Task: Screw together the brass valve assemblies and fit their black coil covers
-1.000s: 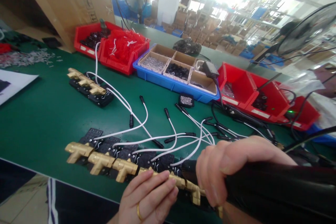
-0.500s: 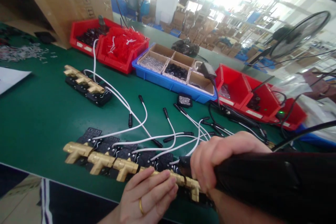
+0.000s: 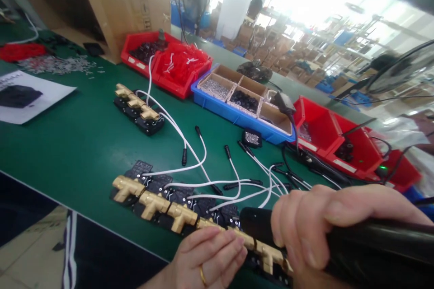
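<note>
My right hand (image 3: 305,226) is closed around a thick black electric screwdriver (image 3: 379,246). Its narrower black front end points left at the black modules (image 3: 222,212); the tip is hidden. A row of brass T-shaped fittings (image 3: 152,203) lies along the front of these modules, with white cables (image 3: 206,196) running out behind. My left hand (image 3: 210,257), a gold ring on one finger, lies over the middle fittings with its fingers stretched out together. The thumb is out of sight. Farther back sits a shorter assembly of brass fittings and black modules (image 3: 139,108).
Red bins (image 3: 183,90) and a blue tray (image 3: 233,119) of small parts line the table's back. A small black box of screws (image 3: 252,138) stands before the tray. More red bins (image 3: 342,162) are at right, a cardboard box (image 3: 125,4) and paper (image 3: 50,95) at left.
The camera view has swung left, so everything appears farther right and more of the paper shows. My right hand still grips the screwdriver, and my left hand stays on the fittings.
</note>
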The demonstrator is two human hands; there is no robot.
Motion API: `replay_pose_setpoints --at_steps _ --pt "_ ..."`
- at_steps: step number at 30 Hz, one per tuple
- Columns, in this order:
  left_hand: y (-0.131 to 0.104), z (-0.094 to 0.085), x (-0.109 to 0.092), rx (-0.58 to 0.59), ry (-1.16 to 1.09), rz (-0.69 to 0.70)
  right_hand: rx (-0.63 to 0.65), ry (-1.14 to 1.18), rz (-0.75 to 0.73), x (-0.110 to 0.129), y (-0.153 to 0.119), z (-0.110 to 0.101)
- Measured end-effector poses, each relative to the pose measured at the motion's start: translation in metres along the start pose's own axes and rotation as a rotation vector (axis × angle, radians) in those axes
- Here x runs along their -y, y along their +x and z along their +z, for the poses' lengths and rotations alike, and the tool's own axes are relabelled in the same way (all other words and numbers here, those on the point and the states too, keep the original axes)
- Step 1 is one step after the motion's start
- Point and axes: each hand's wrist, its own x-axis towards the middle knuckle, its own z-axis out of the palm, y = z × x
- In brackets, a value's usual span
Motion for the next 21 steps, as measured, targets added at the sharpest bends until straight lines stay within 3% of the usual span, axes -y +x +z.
replay_pose_setpoints --at_steps 5,12,17,21 --pt "-0.002 0.007 -0.004 -0.069 -0.027 -0.051 -0.081 -0.025 0.038 -0.004 0.005 0.005" --pt "-0.005 0.012 -0.007 -0.097 -0.043 -0.083 -0.039 -0.017 0.054 -0.005 0.003 0.009" --pt "0.001 0.006 -0.006 -0.085 -0.043 -0.085 -0.161 -0.018 0.254 -0.01 -0.002 -0.001" --pt "0.007 -0.005 -0.007 0.058 -0.06 -0.116 -0.206 -0.014 0.344 -0.01 -0.005 -0.018"
